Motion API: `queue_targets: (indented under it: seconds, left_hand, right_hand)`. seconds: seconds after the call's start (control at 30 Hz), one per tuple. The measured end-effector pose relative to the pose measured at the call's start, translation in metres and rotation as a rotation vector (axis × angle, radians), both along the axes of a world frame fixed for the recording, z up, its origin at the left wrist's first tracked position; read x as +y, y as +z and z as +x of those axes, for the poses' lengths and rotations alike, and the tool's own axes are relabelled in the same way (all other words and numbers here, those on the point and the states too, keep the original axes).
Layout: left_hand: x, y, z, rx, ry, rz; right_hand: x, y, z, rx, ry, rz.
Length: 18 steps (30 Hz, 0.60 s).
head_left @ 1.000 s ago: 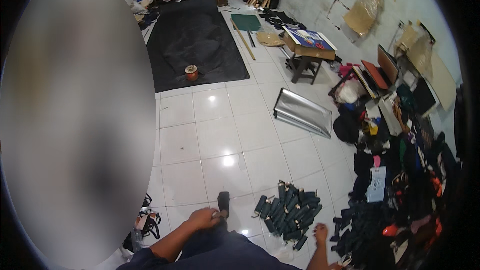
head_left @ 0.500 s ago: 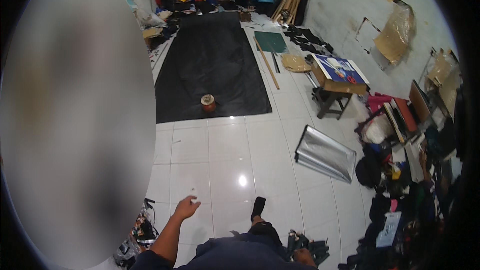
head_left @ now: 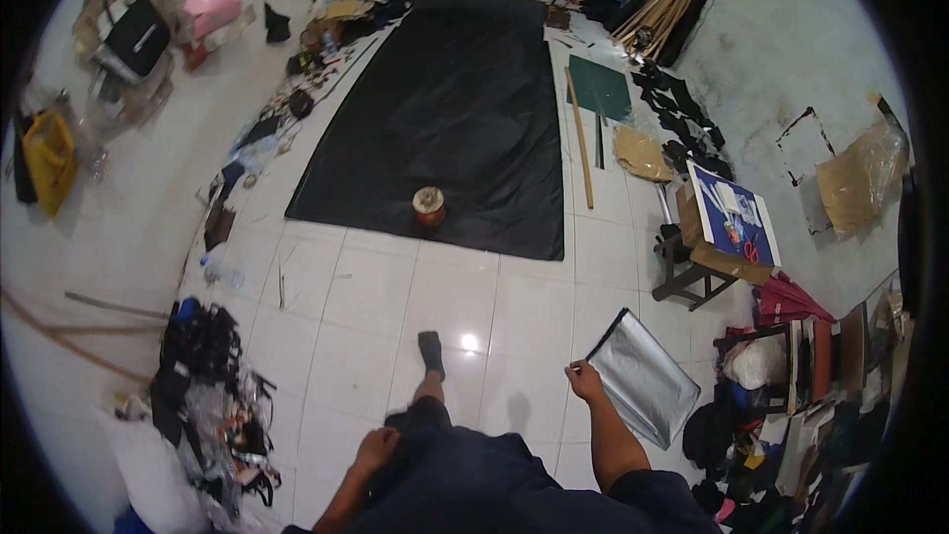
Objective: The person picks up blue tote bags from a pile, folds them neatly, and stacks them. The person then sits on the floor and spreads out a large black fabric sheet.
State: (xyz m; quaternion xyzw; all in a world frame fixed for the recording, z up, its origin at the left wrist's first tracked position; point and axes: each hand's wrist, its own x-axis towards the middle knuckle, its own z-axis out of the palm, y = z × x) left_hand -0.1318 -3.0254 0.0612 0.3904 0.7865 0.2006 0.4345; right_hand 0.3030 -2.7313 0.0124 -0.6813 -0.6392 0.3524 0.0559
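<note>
My left hand [head_left: 378,449] hangs low beside my dark shorts, fingers loosely bent, with nothing visible in it. Out in front of me on the right is my right hand [head_left: 584,380], its fingers slightly apart and no object seen in them. It overlaps the near left edge of a folded silver sheet [head_left: 647,376] on the floor; contact between them is not evident. One foot in a dark sock [head_left: 431,354] is forward on the white tiles. Farther ahead, a large black sheet [head_left: 445,119] lies spread out, and a round brown container with a pale top [head_left: 429,206] stands near its front edge.
A small dark stool [head_left: 692,282] on the right bears a box and a blue board with red scissors [head_left: 751,251]. Piles of dark goods [head_left: 213,376] line both sides. A wooden stick [head_left: 579,138] and a green mat [head_left: 599,89] lie right of the black sheet.
My view has swung left, showing the left wall. My right hand has come up and forward beside the silver sheet; my left hand has drawn back. A foot is again forward.
</note>
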Motion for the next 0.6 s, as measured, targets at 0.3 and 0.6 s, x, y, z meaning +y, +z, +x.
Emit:
queue_targets:
  seconds: [0.3, 0.6]
  left_hand:
    - [0.247, 0.014, -0.091, 0.030, -0.165, -0.004]
    - [0.434, -0.023, -0.092, -0.027, -0.618, -0.345]
  right_hand:
    - [0.106, 0.042, -0.185, 0.072, 0.569, -0.182]
    - [0.225, 0.017, -0.256, 0.053, 0.902, -0.320]
